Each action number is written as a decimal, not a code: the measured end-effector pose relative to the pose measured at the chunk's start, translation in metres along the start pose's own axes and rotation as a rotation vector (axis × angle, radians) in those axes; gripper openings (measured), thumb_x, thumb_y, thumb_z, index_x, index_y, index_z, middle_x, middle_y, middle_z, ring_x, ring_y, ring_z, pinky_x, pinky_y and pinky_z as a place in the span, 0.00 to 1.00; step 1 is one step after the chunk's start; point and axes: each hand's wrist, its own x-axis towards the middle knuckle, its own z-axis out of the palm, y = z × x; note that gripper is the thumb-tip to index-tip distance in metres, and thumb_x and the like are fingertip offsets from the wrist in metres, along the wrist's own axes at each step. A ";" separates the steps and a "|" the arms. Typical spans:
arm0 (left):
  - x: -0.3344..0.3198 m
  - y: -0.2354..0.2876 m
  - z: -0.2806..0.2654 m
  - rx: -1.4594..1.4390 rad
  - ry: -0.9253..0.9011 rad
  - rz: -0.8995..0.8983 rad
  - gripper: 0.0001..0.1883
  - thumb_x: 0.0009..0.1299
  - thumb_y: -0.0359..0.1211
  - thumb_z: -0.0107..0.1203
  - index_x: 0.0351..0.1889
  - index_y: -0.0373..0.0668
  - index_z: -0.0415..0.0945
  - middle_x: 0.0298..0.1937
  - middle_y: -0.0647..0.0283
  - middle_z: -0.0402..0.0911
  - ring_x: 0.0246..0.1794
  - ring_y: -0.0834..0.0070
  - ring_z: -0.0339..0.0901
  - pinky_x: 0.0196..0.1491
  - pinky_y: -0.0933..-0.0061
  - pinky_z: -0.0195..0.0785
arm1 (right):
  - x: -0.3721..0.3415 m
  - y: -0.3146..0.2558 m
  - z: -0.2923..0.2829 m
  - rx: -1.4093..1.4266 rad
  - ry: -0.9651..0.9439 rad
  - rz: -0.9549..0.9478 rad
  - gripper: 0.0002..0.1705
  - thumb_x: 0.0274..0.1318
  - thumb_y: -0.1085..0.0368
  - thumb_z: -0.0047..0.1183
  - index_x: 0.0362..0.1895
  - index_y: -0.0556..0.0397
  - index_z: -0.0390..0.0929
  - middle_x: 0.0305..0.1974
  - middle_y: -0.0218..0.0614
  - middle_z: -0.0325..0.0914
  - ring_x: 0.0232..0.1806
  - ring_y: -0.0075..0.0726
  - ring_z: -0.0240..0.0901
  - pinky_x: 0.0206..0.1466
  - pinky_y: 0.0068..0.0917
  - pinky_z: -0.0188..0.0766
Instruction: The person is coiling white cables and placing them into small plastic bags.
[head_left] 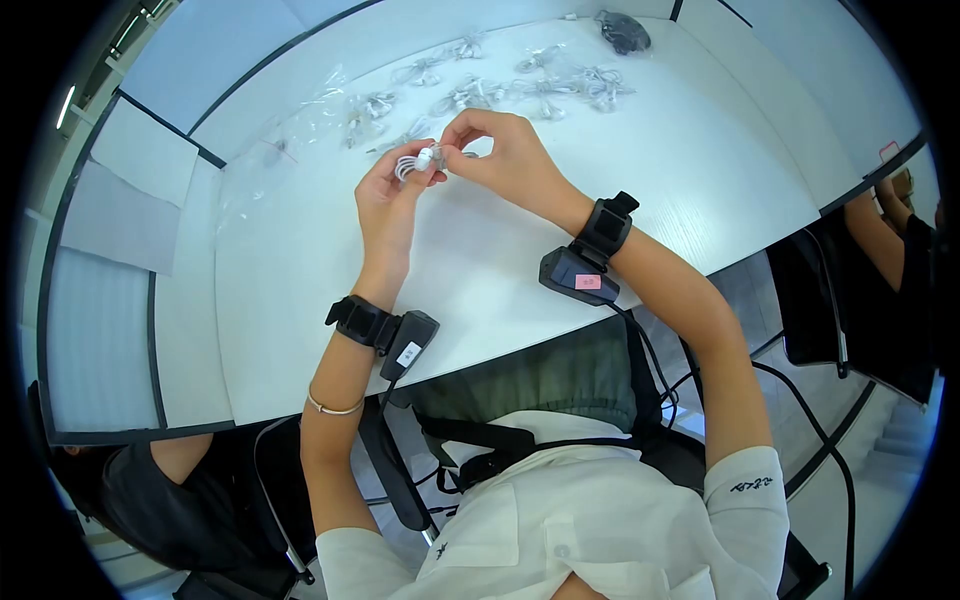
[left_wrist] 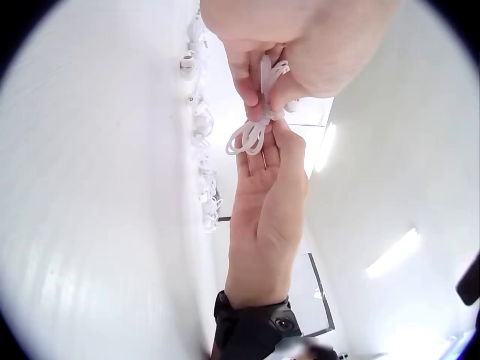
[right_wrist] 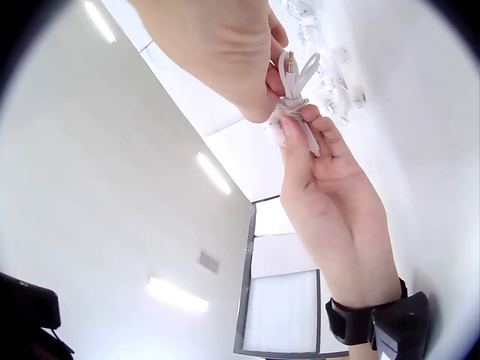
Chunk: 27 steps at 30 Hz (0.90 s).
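In front of me, over the white table [head_left: 480, 300], both hands meet at a coiled bundle of white earphone cable [head_left: 407, 166]. My left hand [head_left: 385, 215] pinches it between thumb and fingers. From the right, my right hand [head_left: 520, 160] pinches the same bundle at its bound middle. White loops [left_wrist: 251, 141] stick out beside the fingertips in the left wrist view. A gold-tipped plug [right_wrist: 290, 63] and more loops rise from the middle in the right wrist view. Part of the bundle is hidden behind the fingers.
Several similar white cable bundles [head_left: 470, 95] lie across the back of the table. Clear plastic [head_left: 300, 115] spreads at the back left, and a dark bundle [head_left: 624, 32] sits at the back right. Low partitions [head_left: 105, 345] edge the table; people sit at both sides.
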 end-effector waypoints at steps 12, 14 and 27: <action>-0.001 0.004 0.001 0.046 -0.019 0.034 0.11 0.63 0.27 0.52 0.43 0.34 0.75 0.38 0.61 0.76 0.34 0.76 0.75 0.44 0.77 0.70 | -0.001 0.006 0.002 -0.073 0.034 -0.059 0.11 0.44 0.62 0.55 0.27 0.58 0.75 0.27 0.38 0.76 0.32 0.34 0.73 0.35 0.28 0.68; 0.000 0.004 0.000 0.057 -0.027 0.041 0.12 0.63 0.28 0.53 0.44 0.33 0.74 0.38 0.60 0.77 0.34 0.76 0.75 0.44 0.76 0.70 | -0.001 0.003 0.001 -0.119 0.023 -0.080 0.10 0.45 0.63 0.54 0.29 0.58 0.75 0.29 0.37 0.76 0.32 0.33 0.73 0.37 0.27 0.68; 0.003 -0.002 -0.007 0.041 -0.057 -0.037 0.14 0.63 0.28 0.54 0.45 0.31 0.72 0.37 0.59 0.78 0.35 0.75 0.77 0.43 0.79 0.68 | 0.000 0.006 -0.007 -0.238 -0.063 -0.228 0.09 0.47 0.67 0.53 0.34 0.58 0.75 0.31 0.38 0.74 0.33 0.34 0.71 0.39 0.27 0.68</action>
